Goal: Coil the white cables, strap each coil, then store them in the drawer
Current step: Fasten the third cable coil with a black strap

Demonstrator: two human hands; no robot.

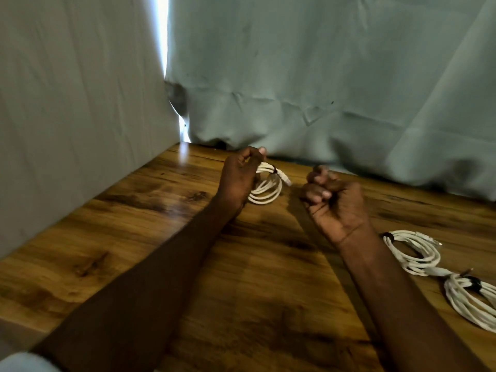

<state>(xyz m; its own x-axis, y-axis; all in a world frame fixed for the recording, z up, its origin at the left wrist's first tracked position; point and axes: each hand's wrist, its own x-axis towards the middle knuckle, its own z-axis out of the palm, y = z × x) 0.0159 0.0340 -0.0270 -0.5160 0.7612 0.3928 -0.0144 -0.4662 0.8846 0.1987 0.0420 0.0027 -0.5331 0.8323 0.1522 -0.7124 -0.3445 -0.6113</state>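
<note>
Altogether three white cable coils (268, 187), two hands (239, 178), one table (134, 210)

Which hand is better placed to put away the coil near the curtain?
Left, probably. The left hand already grips the strapped white cable coil above the wooden table. The right hand is curled, seemingly holding nothing. No drawer is visible.

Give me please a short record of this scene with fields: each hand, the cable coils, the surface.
left hand: grips a white coil at the far side of the table
right hand: fingers curled, nothing visibly held
other coils: two, near coil and middle coil, each with a dark strap, lying at the right
surface: wooden table
drawer: not in view
</note>
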